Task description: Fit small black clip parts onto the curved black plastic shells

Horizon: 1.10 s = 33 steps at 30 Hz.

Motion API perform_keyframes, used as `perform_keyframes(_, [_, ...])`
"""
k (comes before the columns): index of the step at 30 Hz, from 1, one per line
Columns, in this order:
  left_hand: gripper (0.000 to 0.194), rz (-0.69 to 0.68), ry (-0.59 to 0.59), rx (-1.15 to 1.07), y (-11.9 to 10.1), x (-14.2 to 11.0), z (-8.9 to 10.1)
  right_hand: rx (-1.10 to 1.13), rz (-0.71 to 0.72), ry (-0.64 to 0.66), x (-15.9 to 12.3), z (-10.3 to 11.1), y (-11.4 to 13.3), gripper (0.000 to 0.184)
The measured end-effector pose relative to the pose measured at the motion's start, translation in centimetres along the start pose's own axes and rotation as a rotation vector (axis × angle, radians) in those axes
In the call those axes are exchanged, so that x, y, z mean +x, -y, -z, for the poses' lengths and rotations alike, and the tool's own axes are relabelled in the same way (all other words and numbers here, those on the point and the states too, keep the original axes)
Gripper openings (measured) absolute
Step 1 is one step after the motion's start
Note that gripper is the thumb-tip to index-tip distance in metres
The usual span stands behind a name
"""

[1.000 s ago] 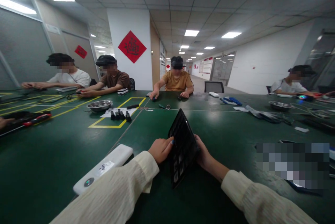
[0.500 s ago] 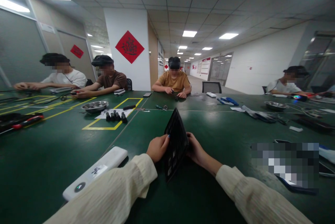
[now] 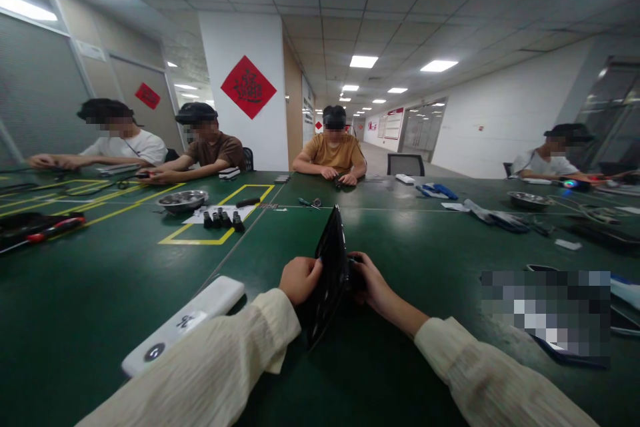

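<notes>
A thin black panel [image 3: 327, 284] with a glossy face stands tilted nearly on edge in front of me, above the green table [image 3: 420, 254]. My left hand [image 3: 301, 279] grips its left side, thumb laid on the near face. On the other side, my right hand [image 3: 369, 282] is closed around a dark part at the panel's back; the fingertips and the shape of that part are mostly hidden. A white oblong device [image 3: 205, 305] with a round dial and a handwritten label lies beside my left forearm.
Farther left are a metal bowl [image 3: 175, 207], several black cylindrical parts [image 3: 223, 220] and a red-and-black tool [image 3: 53, 232]. Gloves [image 3: 493, 217] and another bowl [image 3: 529, 200] lie at right, above a blurred-out object [image 3: 550, 314]. Across the table sits a person [image 3: 333, 150]; others sit at both sides.
The panel has turned slightly, and its face now looks glossier and plainer. My right hand has shifted a little, showing a dark part between it and the panel.
</notes>
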State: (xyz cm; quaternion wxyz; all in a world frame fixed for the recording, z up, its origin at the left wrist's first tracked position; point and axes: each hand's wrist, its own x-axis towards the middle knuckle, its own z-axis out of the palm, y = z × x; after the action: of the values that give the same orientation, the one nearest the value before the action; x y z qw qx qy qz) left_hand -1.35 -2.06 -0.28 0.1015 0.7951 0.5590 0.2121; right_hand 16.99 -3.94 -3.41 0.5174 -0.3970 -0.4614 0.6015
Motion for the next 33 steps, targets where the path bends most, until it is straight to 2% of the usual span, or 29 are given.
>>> perform_keyframes(3, [0.049, 0.011, 0.012, 0.006, 0.02, 0.01, 0.02, 0.02, 0.011, -0.015, 0.01, 0.1, -0.13, 0.044])
perform_keyframes(12, [0.051, -0.086, 0.038, -0.052, 0.53, 0.02, 0.01, 0.037, 0.014, -0.035, 0.0, 0.04, -0.03, 0.042])
perform_keyframes(20, [0.044, -0.083, 0.061, 0.002, 0.2, -0.14, 0.37, 0.043, 0.008, -0.044, -0.18, 0.09, 0.1, 0.038])
perform_keyframes(27, [0.061, -0.026, 0.048, -0.011, 0.26, -0.15, 0.04, 0.039, 0.007, -0.052, -0.23, 0.06, 0.18, 0.035])
perform_keyframes(33, [0.052, -0.046, 0.077, -0.013, -0.07, -0.18, 0.48, 0.05, 0.006, -0.046, -0.08, 0.32, -0.07, 0.034])
